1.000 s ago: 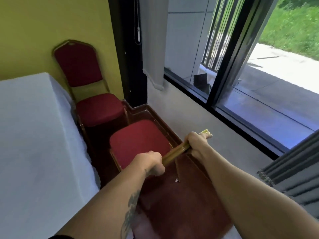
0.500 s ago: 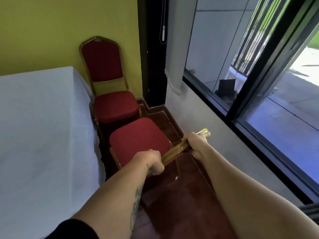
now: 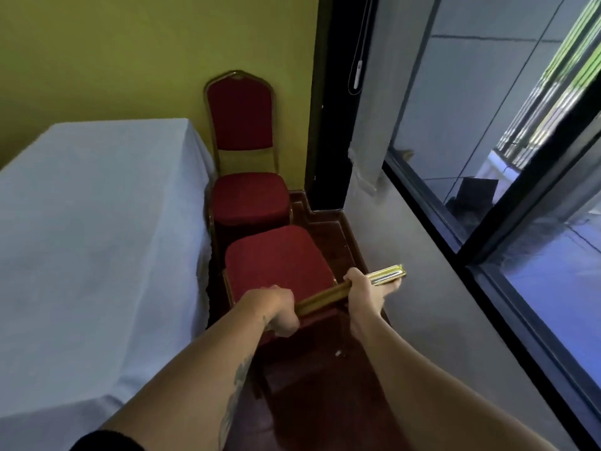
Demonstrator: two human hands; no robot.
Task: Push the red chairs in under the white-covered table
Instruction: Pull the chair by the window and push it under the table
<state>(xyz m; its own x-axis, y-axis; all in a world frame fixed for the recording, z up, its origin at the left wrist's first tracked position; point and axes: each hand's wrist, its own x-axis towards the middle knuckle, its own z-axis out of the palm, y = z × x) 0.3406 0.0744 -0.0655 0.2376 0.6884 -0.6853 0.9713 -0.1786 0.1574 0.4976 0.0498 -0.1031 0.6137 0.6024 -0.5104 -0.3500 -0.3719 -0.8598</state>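
Note:
The near red chair (image 3: 276, 262) has a gold frame and stands beside the right edge of the white-covered table (image 3: 81, 229). I see its seat from above and the gold top bar of its backrest. My left hand (image 3: 276, 309) is closed around the left part of that bar. On the right part of the bar, my right hand (image 3: 366, 289) grips it as well. A second red chair (image 3: 248, 198) stands farther back, against the yellow wall, its backrest upright and its seat next to the table's far corner.
A grey ledge (image 3: 422, 288) runs along the right under large black-framed windows (image 3: 487, 125). A black pillar (image 3: 335, 109) stands in the corner behind the far chair. Dark red floor (image 3: 325, 402) forms a narrow aisle between table and ledge.
The view has swung to the left, showing more of the table and yellow wall. Both hands keep the same grip on the near chair's top bar.

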